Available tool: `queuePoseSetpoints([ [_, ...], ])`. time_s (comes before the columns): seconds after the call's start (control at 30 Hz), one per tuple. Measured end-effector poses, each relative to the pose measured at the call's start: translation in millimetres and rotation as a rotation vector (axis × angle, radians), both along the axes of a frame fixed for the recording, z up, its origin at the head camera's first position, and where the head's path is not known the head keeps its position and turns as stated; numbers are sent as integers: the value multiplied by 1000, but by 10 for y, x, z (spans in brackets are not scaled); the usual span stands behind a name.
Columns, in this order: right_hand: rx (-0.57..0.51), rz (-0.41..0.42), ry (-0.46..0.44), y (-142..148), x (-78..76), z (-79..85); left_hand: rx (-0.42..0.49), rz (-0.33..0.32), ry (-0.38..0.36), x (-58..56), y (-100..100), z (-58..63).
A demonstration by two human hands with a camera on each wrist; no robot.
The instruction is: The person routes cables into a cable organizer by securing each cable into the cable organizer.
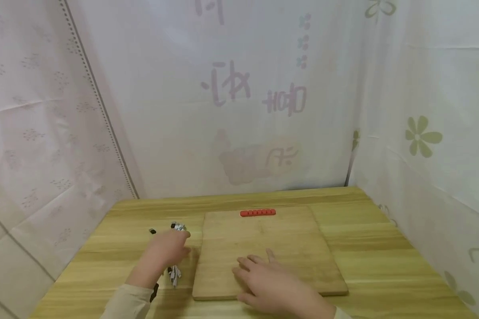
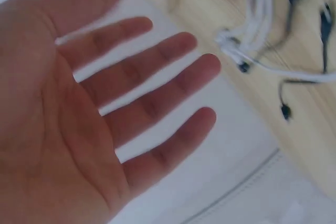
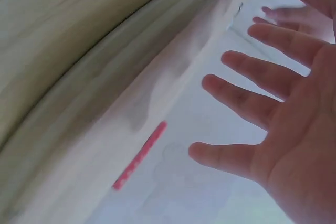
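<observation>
White and black cables point(image 2: 261, 14), red strip point(image 1: 258, 212)
The surface point(image 1: 383, 266) has streaked yellow-brown grain, the board point(image 1: 279, 235) plainer tan; whitish curtains point(image 1: 163, 115) are green-flowered and mauve-lettered; the sleeve point(image 1: 128, 302) is cream.

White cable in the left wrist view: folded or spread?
Folded: the white cable lies in close, parallel strands. One stray white length runs off rightward; cannot tell whether it belongs.
</observation>
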State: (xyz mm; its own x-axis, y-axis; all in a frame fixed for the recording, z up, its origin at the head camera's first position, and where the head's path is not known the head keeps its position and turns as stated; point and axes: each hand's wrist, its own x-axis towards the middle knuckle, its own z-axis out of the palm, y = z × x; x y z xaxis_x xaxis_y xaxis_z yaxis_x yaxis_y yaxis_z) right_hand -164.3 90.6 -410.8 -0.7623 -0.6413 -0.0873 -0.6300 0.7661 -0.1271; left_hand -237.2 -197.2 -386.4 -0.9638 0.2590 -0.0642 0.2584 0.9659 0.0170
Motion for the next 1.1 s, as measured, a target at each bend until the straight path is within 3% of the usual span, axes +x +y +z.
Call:
queuePoseSetpoints([
  [0.23,34,91,151,-410,-115,57,-11,30,43,-372,-207,-60],
  [0.47,13,173,206,-754,-279,13,10,44,46,-596,-184,-160],
  [0.7,77,221,280,-1067,-345,-131,-49,74,69,-678,-153,-234],
  [1.1,198,236,347,-1515,-244,-288,-100,43,132,-775,-238,-416],
])
